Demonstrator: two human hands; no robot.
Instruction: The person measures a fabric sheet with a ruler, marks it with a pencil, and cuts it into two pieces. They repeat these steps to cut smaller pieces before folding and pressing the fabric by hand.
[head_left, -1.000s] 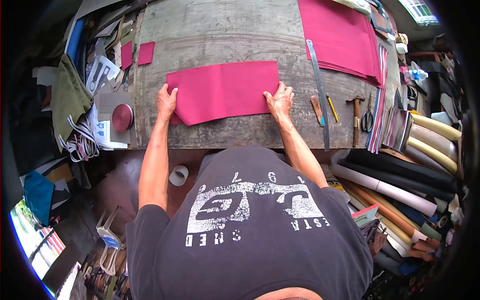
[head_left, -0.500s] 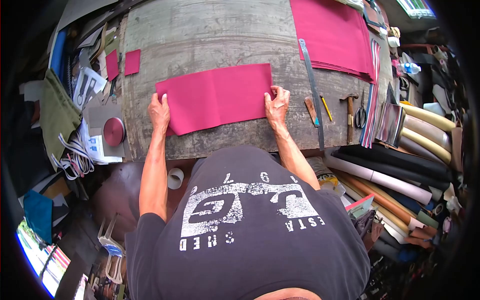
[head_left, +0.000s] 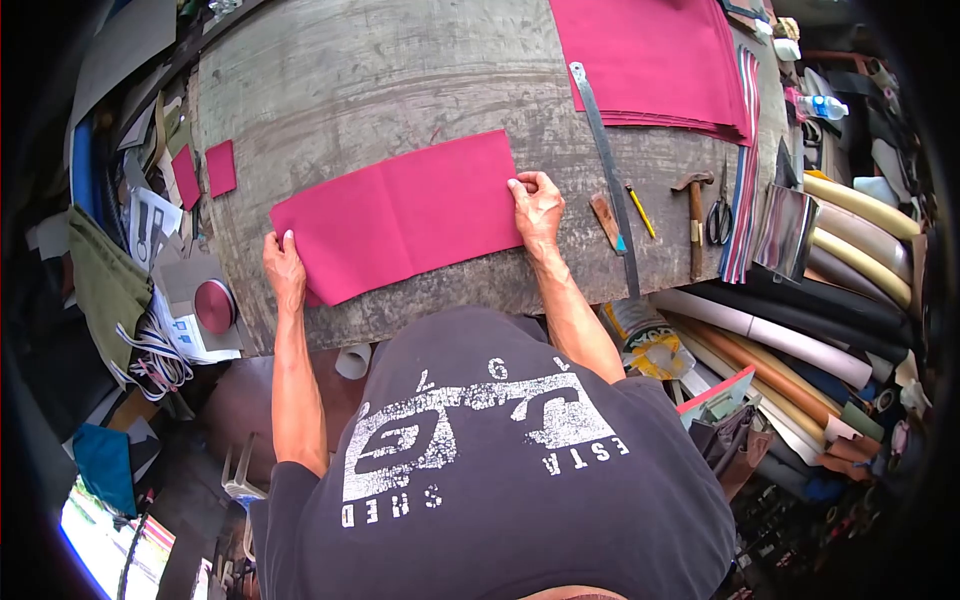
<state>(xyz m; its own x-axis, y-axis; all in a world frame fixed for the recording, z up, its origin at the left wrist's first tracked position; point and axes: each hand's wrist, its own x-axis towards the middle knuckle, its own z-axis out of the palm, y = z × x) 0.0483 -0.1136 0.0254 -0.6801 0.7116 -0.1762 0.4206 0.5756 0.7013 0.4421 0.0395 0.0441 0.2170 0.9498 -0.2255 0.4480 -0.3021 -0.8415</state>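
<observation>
A magenta sheet of fabric or thin leather (head_left: 400,215) with a crease down its middle lies low over the worn wooden table, slanting up toward the right. At its left edge my left hand (head_left: 285,268) grips it, thumb on top and fingers partly hidden. My right hand (head_left: 539,208) pinches the opposite edge between thumb and curled fingers. Right of that hand are a steel ruler (head_left: 606,170), a small wooden-handled tool with a blue tip (head_left: 607,223) and a yellow pencil (head_left: 640,212).
A stack of larger magenta sheets (head_left: 650,65) covers the table's far right. A hammer (head_left: 695,205), scissors (head_left: 719,215) and striped webbing (head_left: 742,170) lie along the right side. Two small magenta pieces (head_left: 221,168) and a webbing roll (head_left: 215,306) are at left. Material rolls (head_left: 760,335) stick out below right.
The whole view has turned a little. Both hands still hold the magenta sheet, which now appears farther left and more tilted, with its left end lower.
</observation>
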